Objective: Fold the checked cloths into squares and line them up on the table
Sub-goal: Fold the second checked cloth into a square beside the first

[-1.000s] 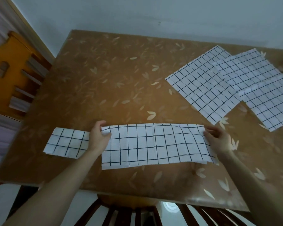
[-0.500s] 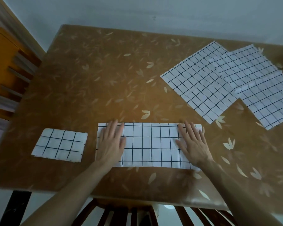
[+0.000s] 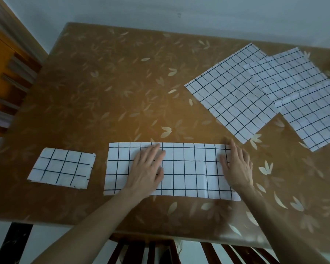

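A white checked cloth folded into a long strip (image 3: 189, 168) lies flat near the table's front edge. My left hand (image 3: 147, 168) presses on the strip's middle-left part with straight fingers. My right hand (image 3: 236, 164) lies flat on its right end. A small folded checked square (image 3: 62, 166) sits to the left of the strip, apart from it. At the back right lie three unfolded checked cloths, overlapping: one (image 3: 229, 96), a second (image 3: 286, 71) and a third (image 3: 312, 115).
The brown table (image 3: 112, 82) has a leaf pattern. A dark wooden chair back (image 3: 147, 250) stands at the front edge under my arms. An orange wooden piece of furniture (image 3: 0, 73) stands to the left of the table.
My hands let go of the strip's ends and flattened onto it. Since half a second ago my left hand slid right towards the middle and my right hand moved to the right end.
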The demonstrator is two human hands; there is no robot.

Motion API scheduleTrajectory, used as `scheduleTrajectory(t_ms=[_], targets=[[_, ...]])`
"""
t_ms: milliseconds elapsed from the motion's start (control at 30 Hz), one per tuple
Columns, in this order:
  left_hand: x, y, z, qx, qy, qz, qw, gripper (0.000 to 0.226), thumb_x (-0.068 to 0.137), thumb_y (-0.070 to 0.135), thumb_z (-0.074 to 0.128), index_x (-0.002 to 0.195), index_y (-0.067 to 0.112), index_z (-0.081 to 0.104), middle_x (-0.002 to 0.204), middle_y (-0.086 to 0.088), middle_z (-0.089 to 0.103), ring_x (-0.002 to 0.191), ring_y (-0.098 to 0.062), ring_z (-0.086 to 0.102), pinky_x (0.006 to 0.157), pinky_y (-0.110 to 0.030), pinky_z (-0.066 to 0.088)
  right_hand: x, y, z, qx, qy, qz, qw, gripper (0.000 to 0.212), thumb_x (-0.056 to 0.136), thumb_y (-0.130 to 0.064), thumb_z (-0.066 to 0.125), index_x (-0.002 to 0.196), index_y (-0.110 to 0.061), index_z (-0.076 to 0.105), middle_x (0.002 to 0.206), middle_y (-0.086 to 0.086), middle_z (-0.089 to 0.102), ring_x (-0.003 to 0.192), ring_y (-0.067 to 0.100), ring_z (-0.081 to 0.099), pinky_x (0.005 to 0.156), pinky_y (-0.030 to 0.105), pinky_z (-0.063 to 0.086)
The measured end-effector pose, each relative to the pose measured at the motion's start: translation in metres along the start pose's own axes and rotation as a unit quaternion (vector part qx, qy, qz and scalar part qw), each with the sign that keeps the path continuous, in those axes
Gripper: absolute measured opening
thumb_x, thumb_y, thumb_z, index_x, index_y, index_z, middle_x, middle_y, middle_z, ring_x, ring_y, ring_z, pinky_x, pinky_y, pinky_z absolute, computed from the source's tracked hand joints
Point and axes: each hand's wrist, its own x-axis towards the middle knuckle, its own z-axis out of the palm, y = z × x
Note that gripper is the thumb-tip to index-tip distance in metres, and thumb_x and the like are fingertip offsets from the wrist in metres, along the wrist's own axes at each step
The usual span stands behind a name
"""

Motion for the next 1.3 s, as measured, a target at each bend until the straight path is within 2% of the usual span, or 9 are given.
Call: scheduleTrajectory(t_ms=[167,367,533,667,767,933,1100,1233,1300], targets=[[0.005,0.032,0.012,0.049,-0.04,0.027,0.998,0.052,0.099,0.04,0.039,0.148,0.021,0.039,0.155,-0.005,0.04,0.138,-0.025,0.042,0.113,-0.044,0.038,0.019,-0.001,-0.009,0.008,-0.03,0.079,0.996,0.049,0.09,-0.043,0.068,0.13,-0.018,0.054,0.133,0.013,0.043,0.126,0.036,0.036,0.108,0.052,0.035],[0.006,0.039,0.005,0.018,-0.05,-0.018,0.998,0.048,0.099,0.033,0.05,0.145,0.02,0.044,0.139,-0.003,0.048,0.127,-0.024,0.048,0.106,-0.038,0.044,0.02,-0.012,-0.036,0.178,-0.085,0.091,0.976,0.027,0.09,-0.023,0.07,0.11,-0.015,0.056,0.1,0.005,0.064,0.095,0.029,0.062,0.077,0.038,0.046],[0.014,0.046,-0.014,-0.179,-0.064,-0.087,0.978,0.038,0.104,0.032,0.051,0.142,0.025,0.052,0.137,0.008,0.052,0.127,-0.012,0.047,0.11,-0.033,0.043,0.002,-0.056,-0.062,0.19,-0.057,0.009,0.98,0.019,0.093,-0.017,0.062,0.11,-0.02,0.055,0.094,-0.005,0.068,0.089,0.02,0.066,0.071,0.033,0.048],[0.015,0.067,-0.047,-0.538,-0.068,-0.223,0.81,0.046,0.102,0.056,0.043,0.126,0.022,0.064,0.114,0.005,0.071,0.104,-0.01,0.067,0.096,-0.034,0.056,-0.022,-0.112,-0.065,0.188,-0.058,-0.088,0.976,0.026,0.096,-0.017,0.06,0.121,-0.02,0.053,0.09,-0.004,0.066,0.079,0.019,0.068,0.07,0.04,0.057],[0.017,0.072,-0.074,-0.649,-0.063,-0.275,0.706,0.051,0.104,0.056,0.034,0.114,0.024,0.073,0.105,0.0,0.078,0.099,-0.015,0.074,0.089,-0.028,0.059,-0.041,-0.151,-0.054,0.239,-0.101,-0.133,0.957,0.032,0.095,-0.024,0.064,0.124,-0.031,0.052,0.085,-0.01,0.068,0.08,0.008,0.07,0.074,0.029,0.058],[0.008,0.049,-0.086,-0.635,-0.005,-0.308,0.708,0.03,0.099,0.047,0.06,0.102,0.025,0.078,0.099,0.004,0.079,0.095,-0.008,0.073,0.082,-0.027,0.058,-0.055,-0.178,-0.037,0.336,-0.179,-0.131,0.915,0.044,0.094,-0.021,0.067,0.133,-0.036,0.054,0.102,-0.013,0.073,0.104,0.001,0.067,0.082,0.011,0.052],[-0.006,0.007,-0.073,-0.564,0.017,-0.325,0.759,0.039,0.098,0.04,0.055,0.098,0.002,0.061,0.084,-0.014,0.062,0.081,-0.022,0.062,0.072,-0.043,0.051,-0.059,-0.171,-0.016,0.424,-0.077,-0.085,0.898,0.032,0.1,-0.005,0.053,0.119,-0.028,0.065,0.114,-0.013,0.07,0.113,0.01,0.065,0.095,0.027,0.054],[-0.007,-0.025,-0.071,-0.502,0.025,-0.351,0.79,0.036,0.103,0.029,0.052,0.077,0.005,0.044,0.069,-0.004,0.036,0.054,-0.004,0.037,0.053,-0.015,0.032,-0.051,-0.15,0.014,0.285,-0.039,-0.108,0.952,0.035,0.106,-0.014,0.048,0.134,-0.029,0.06,0.123,-0.01,0.065,0.116,0.012,0.06,0.095,0.039,0.053],[-0.006,-0.042,-0.07,-0.471,0.031,-0.35,0.809,0.029,0.105,0.024,0.051,0.08,0.01,0.051,0.07,-0.004,0.045,0.055,-0.001,0.044,0.058,-0.014,0.035,-0.048,-0.141,0.032,0.16,-0.053,-0.177,0.97,0.037,0.108,-0.025,0.045,0.144,-0.027,0.055,0.142,-0.005,0.058,0.132,0.02,0.052,0.105,0.044,0.048]])
